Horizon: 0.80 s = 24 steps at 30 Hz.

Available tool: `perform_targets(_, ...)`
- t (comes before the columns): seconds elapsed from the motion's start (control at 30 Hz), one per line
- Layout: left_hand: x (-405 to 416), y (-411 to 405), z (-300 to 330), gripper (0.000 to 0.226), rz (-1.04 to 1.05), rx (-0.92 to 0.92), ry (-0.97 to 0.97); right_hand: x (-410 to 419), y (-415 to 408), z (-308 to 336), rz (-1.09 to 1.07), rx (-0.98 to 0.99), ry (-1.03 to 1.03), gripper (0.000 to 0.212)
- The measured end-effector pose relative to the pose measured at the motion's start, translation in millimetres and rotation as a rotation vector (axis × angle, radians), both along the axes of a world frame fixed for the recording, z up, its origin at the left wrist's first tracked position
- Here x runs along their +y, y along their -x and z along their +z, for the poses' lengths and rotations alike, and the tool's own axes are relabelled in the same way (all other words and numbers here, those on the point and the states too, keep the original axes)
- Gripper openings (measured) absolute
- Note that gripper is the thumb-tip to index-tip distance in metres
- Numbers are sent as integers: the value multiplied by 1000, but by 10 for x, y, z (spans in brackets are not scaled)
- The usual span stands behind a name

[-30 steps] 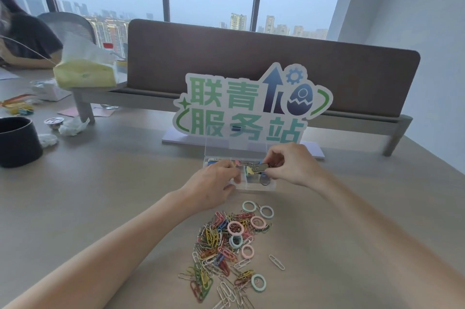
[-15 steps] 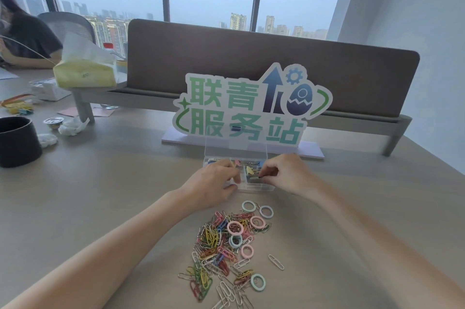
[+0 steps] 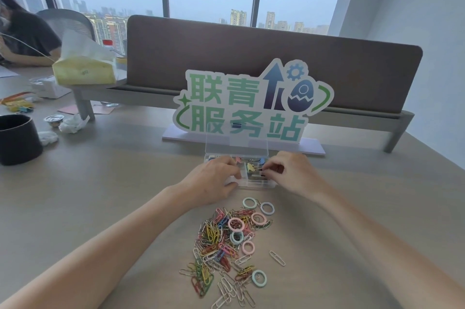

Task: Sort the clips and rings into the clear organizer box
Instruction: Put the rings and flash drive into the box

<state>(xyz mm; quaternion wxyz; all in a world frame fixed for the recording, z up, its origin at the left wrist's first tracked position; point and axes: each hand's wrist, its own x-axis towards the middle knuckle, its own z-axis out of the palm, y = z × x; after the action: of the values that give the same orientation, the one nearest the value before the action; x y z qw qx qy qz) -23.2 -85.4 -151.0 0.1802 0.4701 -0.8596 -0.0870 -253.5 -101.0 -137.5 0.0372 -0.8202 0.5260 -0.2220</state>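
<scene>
- Hands first: the left hand (image 3: 214, 178) rests curled against the near-left corner of the clear organizer box (image 3: 254, 184), fingers wrapped on its edge, steadying it just as it did a second ago.
- Centre now: the box sits on the table (image 3: 125, 195) with its lid standing up, yellow and blue binder clips (image 3: 251, 167) showing inside.
- Right hand (image 3: 289, 172) has dropped from above the box into a right-side compartment; fingertips pinch something small and dark, too small to name.
- My read: that piece is being seated, so one more item is nearly sorted.
- Below, the pile of paper clips (image 3: 219, 245) and pastel rings (image 3: 259, 219) lies near the box, plenty left to sort.
</scene>
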Motion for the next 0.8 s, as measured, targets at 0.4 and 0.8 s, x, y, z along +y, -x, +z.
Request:
perform_targets(0.4, 147, 32, 85, 18, -257, -101, -105, 504, 160, 13, 244, 81, -293, 14)
perform_targets(0.8, 168, 61, 71, 8, -288, -190, -57, 499, 178, -75, 281, 164, -220, 4)
